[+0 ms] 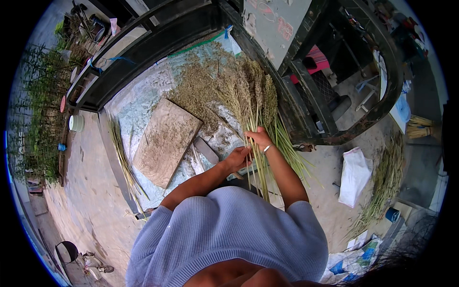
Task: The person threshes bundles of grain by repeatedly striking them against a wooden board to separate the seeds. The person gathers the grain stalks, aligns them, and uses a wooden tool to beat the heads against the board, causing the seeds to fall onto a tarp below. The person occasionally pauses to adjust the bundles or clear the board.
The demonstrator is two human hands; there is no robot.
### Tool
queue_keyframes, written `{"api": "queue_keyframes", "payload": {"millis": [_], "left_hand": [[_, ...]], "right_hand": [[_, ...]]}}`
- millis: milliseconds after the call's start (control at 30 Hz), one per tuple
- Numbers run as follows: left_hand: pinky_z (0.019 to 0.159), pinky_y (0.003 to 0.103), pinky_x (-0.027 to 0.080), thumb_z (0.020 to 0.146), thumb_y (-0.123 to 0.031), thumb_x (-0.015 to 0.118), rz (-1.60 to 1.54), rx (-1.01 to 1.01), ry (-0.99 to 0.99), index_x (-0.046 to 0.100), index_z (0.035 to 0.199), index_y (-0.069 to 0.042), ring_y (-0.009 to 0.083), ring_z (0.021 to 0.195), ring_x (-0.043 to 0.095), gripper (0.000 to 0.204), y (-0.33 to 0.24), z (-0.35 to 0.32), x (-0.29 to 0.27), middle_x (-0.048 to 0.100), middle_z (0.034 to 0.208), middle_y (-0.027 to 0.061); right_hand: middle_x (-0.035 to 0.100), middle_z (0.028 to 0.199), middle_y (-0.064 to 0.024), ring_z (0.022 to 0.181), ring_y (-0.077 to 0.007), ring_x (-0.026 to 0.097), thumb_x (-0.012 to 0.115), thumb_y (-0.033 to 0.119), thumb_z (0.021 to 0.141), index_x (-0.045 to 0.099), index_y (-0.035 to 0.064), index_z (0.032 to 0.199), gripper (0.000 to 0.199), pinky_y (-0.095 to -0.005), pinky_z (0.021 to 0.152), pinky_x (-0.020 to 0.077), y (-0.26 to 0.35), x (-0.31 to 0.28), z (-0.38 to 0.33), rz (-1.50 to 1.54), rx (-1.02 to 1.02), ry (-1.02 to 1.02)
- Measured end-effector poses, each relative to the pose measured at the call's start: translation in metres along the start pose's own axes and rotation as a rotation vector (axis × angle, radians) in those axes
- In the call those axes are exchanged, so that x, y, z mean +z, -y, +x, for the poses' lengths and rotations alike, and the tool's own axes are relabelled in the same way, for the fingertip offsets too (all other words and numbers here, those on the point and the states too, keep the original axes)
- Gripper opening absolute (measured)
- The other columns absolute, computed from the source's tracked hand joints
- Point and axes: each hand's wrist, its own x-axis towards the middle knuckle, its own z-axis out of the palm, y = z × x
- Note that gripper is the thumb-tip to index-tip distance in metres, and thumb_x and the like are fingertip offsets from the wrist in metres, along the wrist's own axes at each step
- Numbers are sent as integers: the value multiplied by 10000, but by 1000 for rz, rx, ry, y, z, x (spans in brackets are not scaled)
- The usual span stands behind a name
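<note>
Our right hand [260,138] was closed around a bundle of thin, pale green stalks with bushy tan seed heads [252,112], and we wore a smooth silver-coloured bracelet [267,149] on that wrist. Our left hand [237,159] sat just beside and below it, its fingers curled against the lower stalks; we could not tell whether they gripped any. The bundle ran between our hands, its heads spread beyond the right hand, away from our body, and its cut ends pointing back toward our ribbed, lavender-blue knitted top [229,227].

To the right of our right hand, a fan of longer, greener stalks [287,155] slanted outward. Left of our left hand lay a flat grey bar [206,151], and beyond it a broad, rectangular brown wooden board [167,146] strewn with chaff. Past the board, loose brownish seed heads [193,79] covered part of a pale blue-white plastic sheet [125,115], bounded at the far side by a black metal wall [143,60]. Farther right, a crumpled white sack [355,177] stood on the ground.
</note>
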Motion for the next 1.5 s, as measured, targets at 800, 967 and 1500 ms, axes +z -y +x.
{"api": "queue_keyframes", "payload": {"millis": [800, 967, 1500], "left_hand": [[410, 310, 452, 906, -230, 530, -198, 388, -76, 544, 821, -61, 167, 474, 523, 190, -36, 0, -37, 540, 624, 48], [441, 320, 459, 890, -189, 553, -201, 448, -41, 560, 817, -51, 181, 510, 536, 157, -34, -4, -49, 550, 627, 54], [587, 262, 475, 882, -200, 570, -89, 467, -391, 603, 858, -83, 103, 633, 532, 124, -39, -5, -51, 565, 730, -8]], "right_hand": [[578, 692, -26, 523, -80, 512, 536, 251, 897, 575, 46, 836, 218, -196, 425, 380, 20, 48, -68, -10, 49, 316], [552, 620, -23, 468, -82, 489, 497, 293, 917, 565, 51, 770, 290, -209, 391, 362, 16, 71, -55, -40, -23, 176], [553, 593, -14, 496, -88, 493, 493, 306, 913, 570, 6, 671, 393, -272, 413, 402, 2, 84, 9, -445, -208, 37]]}}
